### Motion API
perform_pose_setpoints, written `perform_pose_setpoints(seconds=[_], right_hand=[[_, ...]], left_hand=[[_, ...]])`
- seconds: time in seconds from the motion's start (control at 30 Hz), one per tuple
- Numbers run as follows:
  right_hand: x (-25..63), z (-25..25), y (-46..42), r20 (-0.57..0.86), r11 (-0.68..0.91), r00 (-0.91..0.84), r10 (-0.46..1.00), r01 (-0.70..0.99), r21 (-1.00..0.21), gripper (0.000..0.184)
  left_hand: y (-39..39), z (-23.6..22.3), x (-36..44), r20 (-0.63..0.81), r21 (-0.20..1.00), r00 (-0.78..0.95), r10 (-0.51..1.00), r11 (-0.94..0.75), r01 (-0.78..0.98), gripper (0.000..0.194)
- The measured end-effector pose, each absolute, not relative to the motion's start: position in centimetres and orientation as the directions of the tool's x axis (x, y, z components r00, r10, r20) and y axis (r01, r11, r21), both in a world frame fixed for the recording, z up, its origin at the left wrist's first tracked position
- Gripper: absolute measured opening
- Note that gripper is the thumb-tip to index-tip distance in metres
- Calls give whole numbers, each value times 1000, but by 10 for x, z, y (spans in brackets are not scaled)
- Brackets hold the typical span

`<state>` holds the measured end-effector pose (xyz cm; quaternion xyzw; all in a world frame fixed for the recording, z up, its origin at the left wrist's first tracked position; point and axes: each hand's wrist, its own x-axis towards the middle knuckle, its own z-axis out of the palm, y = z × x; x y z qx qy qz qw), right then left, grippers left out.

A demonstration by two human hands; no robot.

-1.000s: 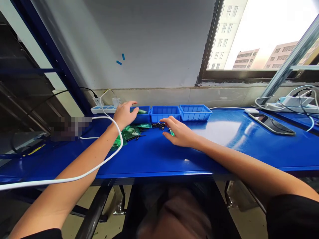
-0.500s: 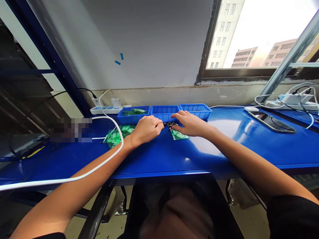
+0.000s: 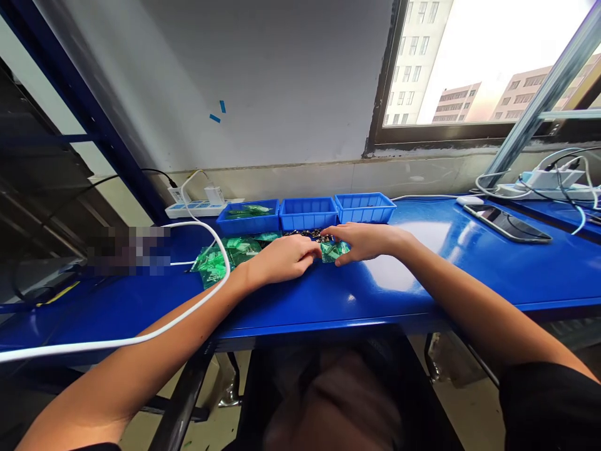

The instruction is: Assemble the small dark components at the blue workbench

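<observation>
My left hand is closed, thumb and fingers pressed together at the left edge of a small green plastic bag; whatever is in its pinch is hidden. From the right, my right hand reaches over the same bag with fingers and thumb apart, the thumb touching the bag's lower right edge. Just behind the bag lies a pile of small dark and metallic parts, reached by the right index fingertip. More green plastic bags lie left of my left hand, partly behind the wrist.
Three blue bins stand by the wall: the left bin holds green bags, beside the middle bin and right bin. A white cable crosses above my left forearm. A phone and power strips lie right.
My left hand has moved slightly right and down to the bag's edge. The right hand has lowered, its thumb now at the bag's near side. The bag looks more crumpled.
</observation>
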<state>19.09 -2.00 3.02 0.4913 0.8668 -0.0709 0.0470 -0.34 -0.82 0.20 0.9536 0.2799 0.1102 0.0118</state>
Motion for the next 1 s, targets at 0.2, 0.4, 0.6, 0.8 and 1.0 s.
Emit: perform_pose_setpoints(seconds=[0.2, 0.4, 0.6, 0.8, 1.0], right_hand=[[191, 28, -20, -164, 547, -563, 810, 826, -135, 79], [185, 25, -23, -91, 625, -635, 767, 772, -116, 72], [181, 25, -25, -45, 647, -653, 756, 756, -100, 71], [186, 26, -25, 49, 683, -682, 729, 722, -107, 72], [189, 30, -26, 79, 694, -689, 720, 713, -103, 69]], left_hand=[[-12, 6, -5, 120, 20, 859, 497, -866, 499, 25], [-16, 11, -6, 66, 0, 855, 515, -856, 516, 26], [-17, 15, -7, -8, -37, 838, 546, -838, 545, 26], [-17, 15, -8, -49, -73, 820, 571, -820, 567, 31], [-18, 16, -9, -58, -71, 815, 576, -817, 572, 33]])
